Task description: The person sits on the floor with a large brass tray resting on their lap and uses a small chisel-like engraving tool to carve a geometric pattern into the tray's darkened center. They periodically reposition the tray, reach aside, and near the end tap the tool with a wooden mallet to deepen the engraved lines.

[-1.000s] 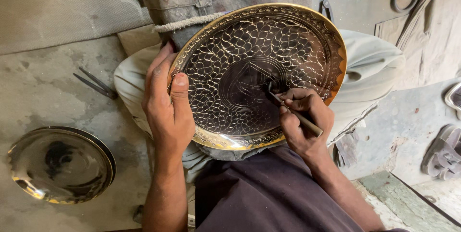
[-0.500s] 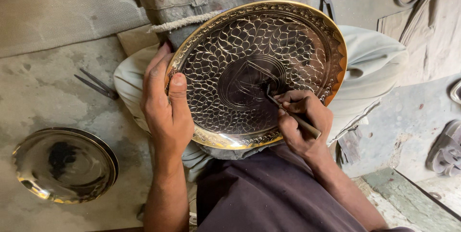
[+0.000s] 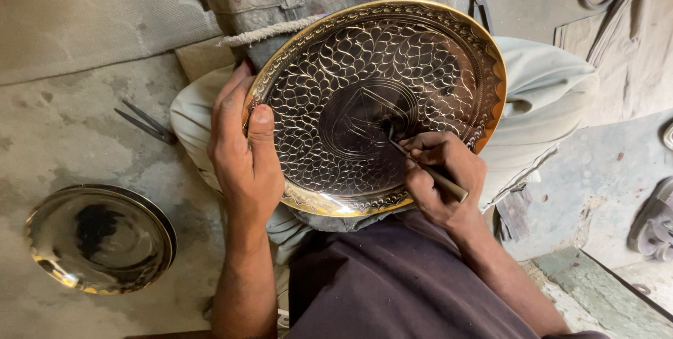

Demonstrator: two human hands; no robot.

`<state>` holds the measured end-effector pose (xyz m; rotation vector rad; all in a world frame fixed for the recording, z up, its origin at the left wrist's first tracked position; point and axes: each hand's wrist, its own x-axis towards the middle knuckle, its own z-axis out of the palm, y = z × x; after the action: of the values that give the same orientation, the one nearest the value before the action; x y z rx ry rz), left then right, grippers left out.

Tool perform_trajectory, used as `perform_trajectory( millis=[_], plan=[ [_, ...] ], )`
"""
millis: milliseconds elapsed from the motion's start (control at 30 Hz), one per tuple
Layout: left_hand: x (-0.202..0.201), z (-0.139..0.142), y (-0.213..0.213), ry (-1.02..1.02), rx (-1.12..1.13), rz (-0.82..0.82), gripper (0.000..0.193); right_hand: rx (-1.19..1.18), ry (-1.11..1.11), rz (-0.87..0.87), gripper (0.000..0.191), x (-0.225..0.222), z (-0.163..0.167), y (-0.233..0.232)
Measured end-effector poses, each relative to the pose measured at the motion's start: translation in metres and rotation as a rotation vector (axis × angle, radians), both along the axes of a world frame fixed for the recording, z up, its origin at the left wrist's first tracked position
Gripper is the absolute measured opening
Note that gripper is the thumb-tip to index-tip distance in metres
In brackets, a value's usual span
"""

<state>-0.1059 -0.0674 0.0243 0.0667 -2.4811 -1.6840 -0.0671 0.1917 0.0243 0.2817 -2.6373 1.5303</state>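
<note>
Plate (image 3: 364, 93) steady (tool (image 3: 427, 171) in right grip (image 3: 442, 178))

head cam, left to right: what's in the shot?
plain metal plate → metal compass → left hand → engraved plate → right hand with graver → sandal

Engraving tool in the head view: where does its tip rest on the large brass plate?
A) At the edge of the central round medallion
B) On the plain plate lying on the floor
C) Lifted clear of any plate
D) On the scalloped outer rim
A: the right hand holds the engraving tool with its tip at the edge of the central medallion of the engraved brass plate, well inside the rim.
</note>
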Motion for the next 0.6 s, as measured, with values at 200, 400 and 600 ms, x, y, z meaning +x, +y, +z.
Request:
perform_trajectory(
  millis=[200,400,600],
  plan=[
    [0.0008,0.0003,-0.0001,0.025,-0.018,-0.003,0.038,-0.009,0.015,0.016,0.012,0.0007,0.0027,-0.0007],
    [0.0007,-0.0012,0.0004,0.037,-0.024,-0.006,0.038,0.011,0.06,0.05,0.011,0.0009,0.0037,-0.001],
    [0.0015,0.0016,0.0022,0.027,0.023,-0.002,0.038,-0.044,0.011,0.014,0.009,0.0049,-0.0033,0.0041]
  ],
)
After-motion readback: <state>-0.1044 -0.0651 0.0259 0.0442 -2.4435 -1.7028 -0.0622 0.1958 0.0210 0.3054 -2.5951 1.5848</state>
